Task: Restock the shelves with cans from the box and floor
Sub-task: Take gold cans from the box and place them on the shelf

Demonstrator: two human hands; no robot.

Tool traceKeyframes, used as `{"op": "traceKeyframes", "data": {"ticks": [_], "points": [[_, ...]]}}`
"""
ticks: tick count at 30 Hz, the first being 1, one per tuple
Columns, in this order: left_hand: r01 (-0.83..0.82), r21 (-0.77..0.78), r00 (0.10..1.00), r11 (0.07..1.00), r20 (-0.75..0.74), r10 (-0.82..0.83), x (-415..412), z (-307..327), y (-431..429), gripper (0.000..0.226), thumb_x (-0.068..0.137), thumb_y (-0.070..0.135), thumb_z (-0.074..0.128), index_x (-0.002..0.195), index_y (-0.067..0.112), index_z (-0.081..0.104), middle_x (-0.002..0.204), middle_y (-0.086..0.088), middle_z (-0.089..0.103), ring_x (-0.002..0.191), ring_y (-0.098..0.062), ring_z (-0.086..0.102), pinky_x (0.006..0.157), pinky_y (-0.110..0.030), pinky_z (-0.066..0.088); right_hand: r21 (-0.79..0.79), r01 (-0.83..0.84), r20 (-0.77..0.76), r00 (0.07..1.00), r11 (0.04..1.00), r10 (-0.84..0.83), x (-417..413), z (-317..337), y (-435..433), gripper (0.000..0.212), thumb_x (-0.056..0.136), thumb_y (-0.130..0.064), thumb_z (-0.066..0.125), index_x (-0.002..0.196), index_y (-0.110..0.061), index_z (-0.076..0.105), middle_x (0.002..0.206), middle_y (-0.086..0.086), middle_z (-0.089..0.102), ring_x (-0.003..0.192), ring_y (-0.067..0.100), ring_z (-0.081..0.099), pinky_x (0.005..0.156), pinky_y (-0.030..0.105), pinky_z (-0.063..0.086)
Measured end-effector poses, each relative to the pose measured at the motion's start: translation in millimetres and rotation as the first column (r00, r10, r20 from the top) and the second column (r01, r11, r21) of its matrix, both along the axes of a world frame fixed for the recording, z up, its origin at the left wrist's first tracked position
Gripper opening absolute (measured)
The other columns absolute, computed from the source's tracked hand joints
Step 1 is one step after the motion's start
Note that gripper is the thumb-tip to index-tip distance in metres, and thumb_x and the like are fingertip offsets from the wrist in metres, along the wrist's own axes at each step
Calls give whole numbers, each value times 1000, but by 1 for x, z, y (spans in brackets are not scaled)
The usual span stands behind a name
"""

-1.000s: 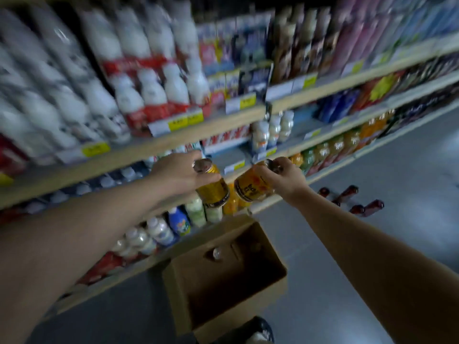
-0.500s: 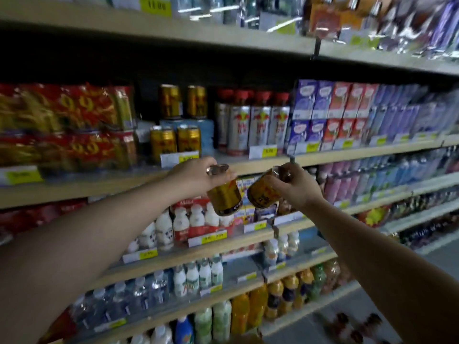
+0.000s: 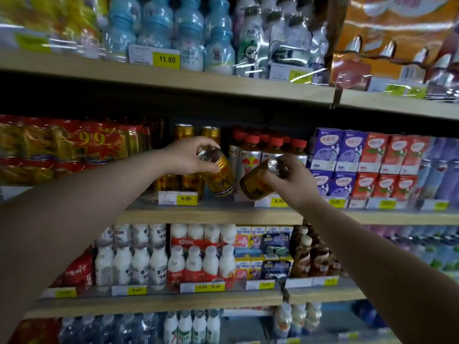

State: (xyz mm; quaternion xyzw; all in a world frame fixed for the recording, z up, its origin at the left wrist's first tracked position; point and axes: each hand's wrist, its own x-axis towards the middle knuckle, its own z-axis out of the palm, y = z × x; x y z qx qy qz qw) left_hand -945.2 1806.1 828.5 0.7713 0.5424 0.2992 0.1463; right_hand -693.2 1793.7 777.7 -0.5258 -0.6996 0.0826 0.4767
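My left hand grips a gold can by its top rim, tilted, just in front of the middle shelf. My right hand holds a second gold can, also tilted, close beside the first. Behind my left hand, several matching gold cans stand stacked in two layers at the back of that shelf. The box and the floor are out of view.
Red-capped silver bottles stand right of the gold cans, with purple and red cartons further right. Red and gold multipacks fill the shelf's left. White milk bottles sit one shelf below. Price tags line the edge.
My view has risen from the box and floor to the middle shelves. Both hands have lifted their cans up to the shelf with the gold cans.
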Motion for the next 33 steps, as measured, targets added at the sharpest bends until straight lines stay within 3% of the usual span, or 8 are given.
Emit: {"op": "traceKeyframes", "data": {"ticks": [8,13,16,18,23,28,31,33], "points": [[-93,91,979,991,-172,108,14,-6,37,64,78,37,72,136,33,44,141,2,46,123,-20,48,94,-32,44,37,-91,-62,994,995,93,-11,-6,27,48,78,-48,68,118,-26,52,95,-14,61,91,12,59,74,30,47],[-30,-6,952,1000,-305,27,17,-10,62,70,80,38,70,141,31,37,146,1,41,130,-21,43,99,-30,38,51,-91,-37,995,995,93,-18,-9,36,45,78,-48,69,114,-29,51,96,-15,61,90,10,60,73,27,50],[-5,-108,956,994,-293,-27,14,-13,72,76,77,37,73,140,34,31,138,-4,48,117,-24,53,98,-40,46,56,-77,-45,996,995,80,-21,-10,39,40,79,-48,68,111,-30,50,91,-19,59,84,4,58,68,23,47],[3,-139,949,990,-313,-47,12,-17,78,64,77,37,74,129,36,37,124,-5,56,103,-21,58,90,-44,51,51,-66,-60,996,996,69,-22,-11,39,36,79,-47,67,107,-35,48,87,-25,56,82,-1,56,66,21,46],[32,-157,949,987,-304,-79,9,-23,84,50,83,36,67,127,30,44,107,5,52,91,-12,53,72,-28,44,44,-49,-96,994,998,53,-28,-10,41,37,78,-48,68,107,-34,49,92,-17,61,88,7,61,65,19,45],[15,-155,935,988,-349,-69,10,-34,88,50,84,49,59,131,35,45,131,3,53,114,-17,52,98,-38,45,70,-33,-177,983,997,45,-36,-8,44,44,78,-45,69,112,-31,46,93,-18,61,88,7,62,70,25,50],[-11,-18,869,1000,-495,1,3,-36,81,63,81,65,50,137,42,36,149,5,36,134,-24,34,111,-50,26,91,-56,-251,965,994,77,-50,-2,45,49,78,-39,72,116,-28,43,92,-21,57,86,-1,59,67,19,48],[-6,106,905,994,-422,51,-8,-34,67,70,81,61,54,143,43,26,155,7,24,142,-24,20,114,-53,16,105,-89,-294,949,990,117,-64,2,45,53,77,-39,74,118,-25,43,95,-20,56,89,1,59,72,23,53]]}}
